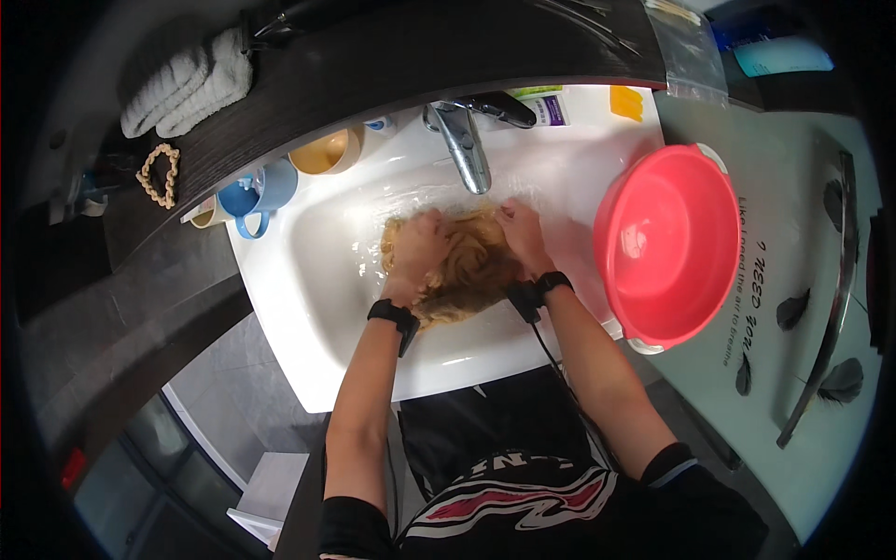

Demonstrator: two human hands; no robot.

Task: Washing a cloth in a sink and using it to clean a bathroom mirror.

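A wet tan-brown cloth (471,266) lies bunched in the water of the white sink (317,271), below the chrome faucet (464,154). What kind of cloth it is I cannot make out. My left hand (422,245) is closed on its left side, with the fingers curled into the folds. Over at the upper right edge of the cloth, my right hand (523,238) is closed too, its fingertips pinching the fabric. Black bands with small devices circle both wrists, and a cable runs from the right one.
A pink basin (667,247) stands at the sink's right edge. Along the back left rim are a blue mug (271,187) and a yellow cup (327,154). A purple-and-white tube (551,110) lies behind the faucet. Grey towels (191,84) rest on the dark shelf (373,61).
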